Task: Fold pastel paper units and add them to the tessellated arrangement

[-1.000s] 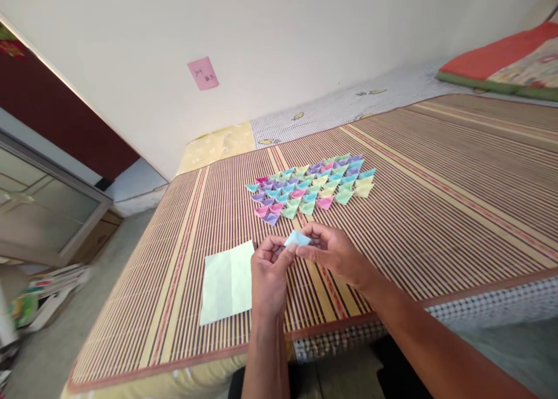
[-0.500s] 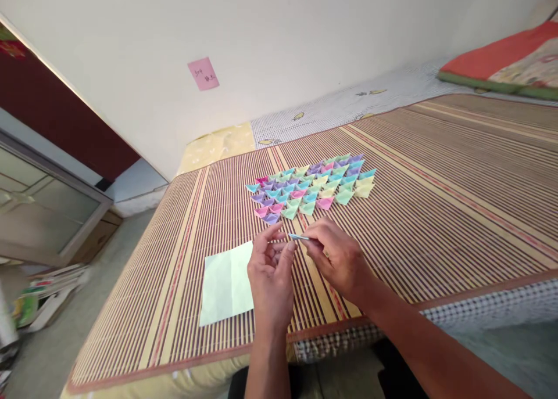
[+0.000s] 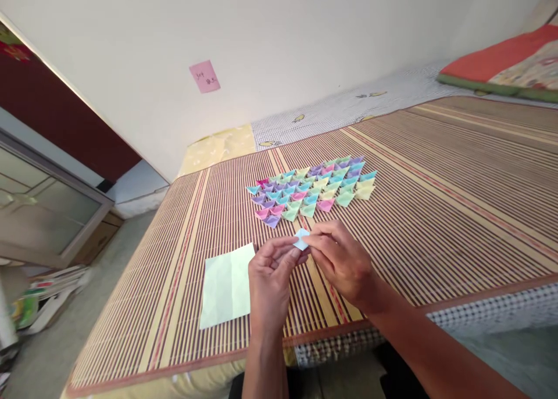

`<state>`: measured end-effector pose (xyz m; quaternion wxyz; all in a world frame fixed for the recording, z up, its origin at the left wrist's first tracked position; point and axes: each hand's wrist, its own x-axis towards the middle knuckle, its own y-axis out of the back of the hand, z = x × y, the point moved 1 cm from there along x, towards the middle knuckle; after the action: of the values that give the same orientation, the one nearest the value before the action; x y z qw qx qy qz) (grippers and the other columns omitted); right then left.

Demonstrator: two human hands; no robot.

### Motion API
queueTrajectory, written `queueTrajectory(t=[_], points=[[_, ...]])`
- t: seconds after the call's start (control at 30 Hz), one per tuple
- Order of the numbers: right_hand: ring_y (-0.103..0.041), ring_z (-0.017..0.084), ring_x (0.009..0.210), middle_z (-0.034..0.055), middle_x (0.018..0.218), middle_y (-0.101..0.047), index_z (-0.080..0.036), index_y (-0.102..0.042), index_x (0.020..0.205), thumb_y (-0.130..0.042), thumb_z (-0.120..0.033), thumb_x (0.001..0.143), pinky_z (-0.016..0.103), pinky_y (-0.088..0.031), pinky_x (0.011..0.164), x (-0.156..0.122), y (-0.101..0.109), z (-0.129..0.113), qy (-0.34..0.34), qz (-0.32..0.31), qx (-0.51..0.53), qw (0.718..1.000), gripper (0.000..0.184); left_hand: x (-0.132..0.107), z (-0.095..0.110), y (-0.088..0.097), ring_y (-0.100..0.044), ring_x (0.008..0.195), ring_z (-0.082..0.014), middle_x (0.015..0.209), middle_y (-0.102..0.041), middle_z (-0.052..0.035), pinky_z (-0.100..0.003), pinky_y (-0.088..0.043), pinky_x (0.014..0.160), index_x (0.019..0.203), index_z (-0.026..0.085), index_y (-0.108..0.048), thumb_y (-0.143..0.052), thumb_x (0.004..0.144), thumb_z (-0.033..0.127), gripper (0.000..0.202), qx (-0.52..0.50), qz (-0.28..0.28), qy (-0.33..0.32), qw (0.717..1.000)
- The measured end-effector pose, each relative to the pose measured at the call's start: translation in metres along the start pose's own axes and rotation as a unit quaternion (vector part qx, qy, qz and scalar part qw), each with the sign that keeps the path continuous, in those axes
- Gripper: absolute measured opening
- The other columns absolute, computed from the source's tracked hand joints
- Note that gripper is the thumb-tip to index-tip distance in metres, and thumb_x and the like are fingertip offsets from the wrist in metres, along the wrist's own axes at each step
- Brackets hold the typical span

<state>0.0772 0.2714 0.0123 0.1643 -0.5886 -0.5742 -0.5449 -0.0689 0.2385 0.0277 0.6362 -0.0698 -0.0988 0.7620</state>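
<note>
A small folded piece of light-blue paper is held up between my two hands, its face now a diamond shape. My left hand pinches its left side between thumb and fingers. From the right, my right hand grips its other edge with the fingertips. Just beyond them, several rows of small folded paper boats in pink, purple, blue, green and yellow stand close together. To the left of my left hand lies a pale green sheet of paper with crease lines, partly hidden by that hand.
The striped bamboo mat covers the bed. At the back right lies a folded red and patterned quilt. A pink note is stuck on the white wall. Papers lie on the floor at left.
The blue paper, edge-on before, has turned to show a diamond-shaped face. My left hand's fingers have closed on it, and both hands are nearer together.
</note>
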Motion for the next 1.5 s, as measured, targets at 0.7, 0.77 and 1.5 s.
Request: queueTrajectory(t=[0.7, 0.77, 1.5], points=[[-0.069, 0.02, 0.095, 0.0053, 0.101, -0.068, -0.026, -0.073, 0.105, -0.06, -0.018, 0.099, 0.032, -0.06, 0.081, 0.008, -0.003, -0.002, -0.128, 0.02, 0.17, 0.977, 0.016, 0.006, -0.005, 0.006, -0.075, 0.073, -0.0176, 0.078, -0.079, -0.0042, -0.029, -0.063, 0.075, 0.076, 0.018, -0.079, -0.088, 0.072, 0.028, 0.013, 0.025, 0.074, -0.095, 0.992], [-0.069, 0.019, 0.089, 0.0041, 0.096, -0.069, -0.025, -0.074, 0.099, -0.066, -0.023, 0.097, 0.031, -0.058, 0.076, 0.01, -0.003, -0.002, -0.167, 0.002, 0.222, 0.961, 0.008, 0.007, -0.007, 0.01, -0.075, 0.073, -0.0167, 0.078, -0.078, -0.004, -0.028, -0.062, 0.074, 0.077, 0.018, -0.079, -0.087, 0.074, 0.026, 0.012, 0.025, 0.067, -0.095, 0.993], [-0.067, 0.016, 0.077, 0.0011, 0.086, -0.068, -0.021, -0.066, 0.085, -0.069, -0.019, 0.09, 0.028, -0.054, 0.07, 0.003, -0.013, -0.007, -0.294, 0.058, 0.301, 0.905, 0.006, 0.004, -0.011, -0.004, -0.076, 0.072, -0.0154, 0.075, -0.078, -0.0033, -0.024, -0.061, 0.073, 0.079, 0.016, -0.07, -0.088, 0.072, 0.024, 0.021, -0.025, 0.092, -0.058, 0.994]])
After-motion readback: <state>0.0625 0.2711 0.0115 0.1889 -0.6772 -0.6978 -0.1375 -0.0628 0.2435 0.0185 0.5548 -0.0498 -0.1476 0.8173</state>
